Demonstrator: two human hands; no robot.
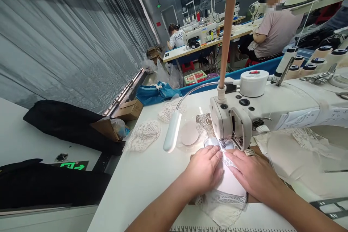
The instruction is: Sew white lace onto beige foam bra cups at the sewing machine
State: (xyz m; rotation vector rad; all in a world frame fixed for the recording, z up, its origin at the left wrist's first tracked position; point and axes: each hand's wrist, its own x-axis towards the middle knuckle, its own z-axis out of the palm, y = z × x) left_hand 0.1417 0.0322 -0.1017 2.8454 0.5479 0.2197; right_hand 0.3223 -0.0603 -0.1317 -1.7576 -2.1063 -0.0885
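your left hand point(203, 169) and right hand point(255, 174) cover white lace-edged cloth point(234, 185); whether fingers clamp, i can't tell. slipping toward the white metal sewing machine point(223, 116) risks a prick.

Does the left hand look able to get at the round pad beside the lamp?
Likely yes: the left hand is near the round pad with nothing standing between, though it rests on the white piece.

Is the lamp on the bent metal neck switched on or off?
On: the lamp glows white along its side facing the sewing machine, and the cloth between the hands is brightly lit.
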